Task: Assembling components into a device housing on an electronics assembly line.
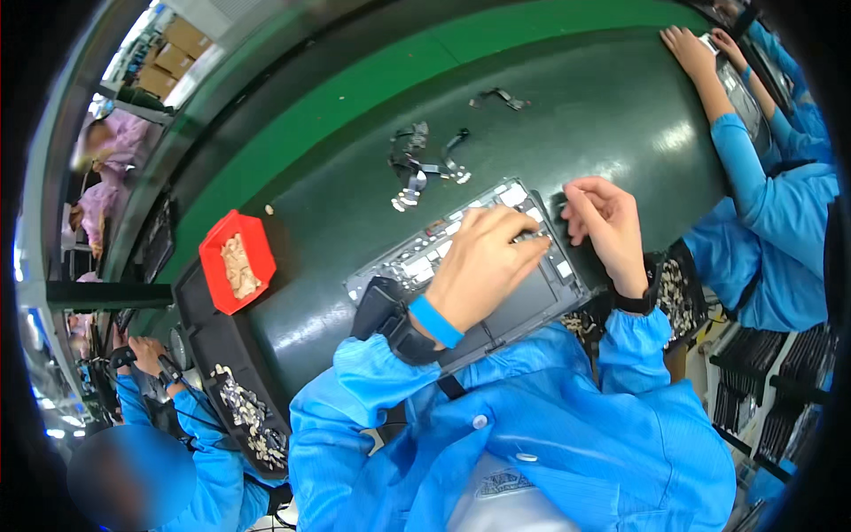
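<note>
Before me a flat dark device casing (541, 306), open to its inside parts, lies tilted on the green work surface, partly over its near edge. My left hand (483, 262), with a blue band at the wrist, rests over its middle. The thumb and fingers of this hand are closed close to the casing's circuit parts; anything between them is hidden. Just beyond the casing's right edge is my right hand (612, 226), raised with curled fingers. A small dark shape shows by its fingertips, too unclear to name. Dark flex cables (417, 164) with silvery ends lie beyond the casing.
A red tray (266, 257) with small beige pieces stands left, beside a black bin (199, 306) of small parts. Another parts bin (678, 301) is at my right. One more cable (503, 97) lies farther off. Co-workers in blue sleeves (740, 168) sit on both sides.
</note>
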### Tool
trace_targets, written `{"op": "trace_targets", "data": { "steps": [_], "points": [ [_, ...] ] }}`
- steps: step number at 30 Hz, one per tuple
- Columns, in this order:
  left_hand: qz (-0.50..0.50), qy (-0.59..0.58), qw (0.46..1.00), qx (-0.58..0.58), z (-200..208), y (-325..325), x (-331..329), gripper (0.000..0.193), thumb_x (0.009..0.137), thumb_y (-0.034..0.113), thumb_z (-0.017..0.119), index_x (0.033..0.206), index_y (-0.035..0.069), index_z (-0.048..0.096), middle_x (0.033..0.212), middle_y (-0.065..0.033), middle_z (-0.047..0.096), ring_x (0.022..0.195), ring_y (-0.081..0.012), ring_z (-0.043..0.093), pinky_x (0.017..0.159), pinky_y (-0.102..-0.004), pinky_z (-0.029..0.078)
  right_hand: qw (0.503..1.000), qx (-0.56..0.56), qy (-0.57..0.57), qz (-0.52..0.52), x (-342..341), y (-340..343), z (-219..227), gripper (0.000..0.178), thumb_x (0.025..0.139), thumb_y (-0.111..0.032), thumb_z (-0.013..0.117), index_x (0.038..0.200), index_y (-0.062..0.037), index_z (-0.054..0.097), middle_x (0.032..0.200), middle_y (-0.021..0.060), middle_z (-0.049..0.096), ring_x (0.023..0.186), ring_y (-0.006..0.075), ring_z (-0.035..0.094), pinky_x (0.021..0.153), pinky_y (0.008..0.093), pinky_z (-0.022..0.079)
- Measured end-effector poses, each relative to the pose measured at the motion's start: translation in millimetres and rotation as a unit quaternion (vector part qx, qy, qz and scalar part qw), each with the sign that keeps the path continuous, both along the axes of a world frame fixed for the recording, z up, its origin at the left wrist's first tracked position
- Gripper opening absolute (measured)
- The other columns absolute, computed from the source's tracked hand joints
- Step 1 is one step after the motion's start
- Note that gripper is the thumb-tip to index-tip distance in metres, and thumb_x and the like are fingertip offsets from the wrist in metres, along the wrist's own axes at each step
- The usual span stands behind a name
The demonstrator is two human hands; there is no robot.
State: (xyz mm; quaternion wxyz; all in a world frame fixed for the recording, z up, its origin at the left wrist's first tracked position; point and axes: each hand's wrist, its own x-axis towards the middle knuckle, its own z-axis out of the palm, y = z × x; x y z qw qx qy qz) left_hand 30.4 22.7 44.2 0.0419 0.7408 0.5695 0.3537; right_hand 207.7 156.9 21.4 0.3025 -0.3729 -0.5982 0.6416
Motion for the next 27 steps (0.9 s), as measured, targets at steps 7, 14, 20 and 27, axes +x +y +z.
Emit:
{"op": "trace_targets", "data": {
  "steps": [7, 14, 20, 27],
  "points": [
    [-0.007, -0.016, 1.0, -0.018, -0.2, -3.6, 8.7, 0.016, 0.082, 0.012, 0.079, 0.098, 0.008, 0.079, 0.102, -0.0033, 0.072, 0.098, -0.0214, 0.066, 0.084, -0.0371, 0.046, 1.0, -0.009, -0.01, 0.002, 8.3, -4.8, 1.4, 0.02, 0.103, -0.015, 0.066, 0.11, 0.0034, 0.069, 0.081, 0.0041, 0.07, 0.061, 0.0062, 0.061, 0.054, 0.0213, 0.05],
    [-0.003, -0.006, 1.0, -0.013, -0.1, -5.0, 11.1, 0.015, 0.083, 0.012, 0.078, 0.097, 0.007, 0.079, 0.102, -0.0032, 0.072, 0.098, -0.0215, 0.066, 0.084, -0.0372, 0.046, 1.0, -0.01, -0.001, 0.007, 10.4, -5.1, -1.7, 0.02, 0.103, -0.015, 0.066, 0.11, 0.0031, 0.069, 0.081, 0.0041, 0.07, 0.061, 0.0062, 0.061, 0.055, 0.0213, 0.05],
    [0.005, -0.004, 1.0, -0.02, 0.6, -4.4, 10.5, 0.014, 0.085, 0.013, 0.078, 0.097, 0.007, 0.078, 0.104, -0.0031, 0.073, 0.1, -0.0218, 0.066, 0.086, -0.0385, 0.046, 1.0, -0.012, -0.006, 0.005, 9.0, -4.4, -1.1, 0.021, 0.102, -0.017, 0.067, 0.111, 0.0028, 0.069, 0.08, 0.0047, 0.071, 0.061, 0.0061, 0.061, 0.055, 0.0212, 0.05],
    [0.002, -0.014, 1.0, -0.017, 0.2, -3.4, 11.2, 0.014, 0.083, 0.011, 0.079, 0.097, 0.007, 0.078, 0.103, -0.0032, 0.073, 0.098, -0.0221, 0.067, 0.086, -0.0378, 0.047, 1.0, -0.01, -0.006, 0.005, 9.1, -5.4, -0.8, 0.021, 0.102, -0.017, 0.068, 0.11, 0.0026, 0.069, 0.08, 0.0048, 0.071, 0.062, 0.006, 0.061, 0.056, 0.0214, 0.05]
  ]
}}
